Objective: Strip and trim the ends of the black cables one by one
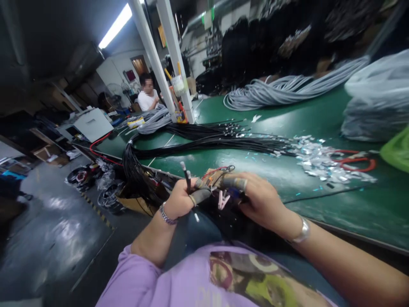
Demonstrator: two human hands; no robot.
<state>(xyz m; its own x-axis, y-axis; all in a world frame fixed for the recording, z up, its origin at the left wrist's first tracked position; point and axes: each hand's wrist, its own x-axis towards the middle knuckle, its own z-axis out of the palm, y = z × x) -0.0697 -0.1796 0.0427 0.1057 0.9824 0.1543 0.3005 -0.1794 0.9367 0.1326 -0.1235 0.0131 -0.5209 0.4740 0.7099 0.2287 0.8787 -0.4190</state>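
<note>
Cup [178, 86] w/ 2 yel. sticks [168, 74]; L hand [180, 200] grips blk cable [185, 172].

Surroundings, referenced to the white posts [151, 55]
A white cup [179, 85] with yellow-handled items sits against the posts, which rise at the green table [335, 213]. Right of the posts lies a large grey cable coil [265, 94]; farther right are a translucent plastic bag [377, 111], a bright green bag [398, 149] and a red-orange coil [367, 164]. Left of the posts: a second grey bundle [156, 119], a person [147, 102] in a white top behind it, and, farther left, a white box [94, 124]. Above left: a lit tube lamp [116, 25]. Below left, on the floor: yellow-black striped tape [96, 209].
</note>
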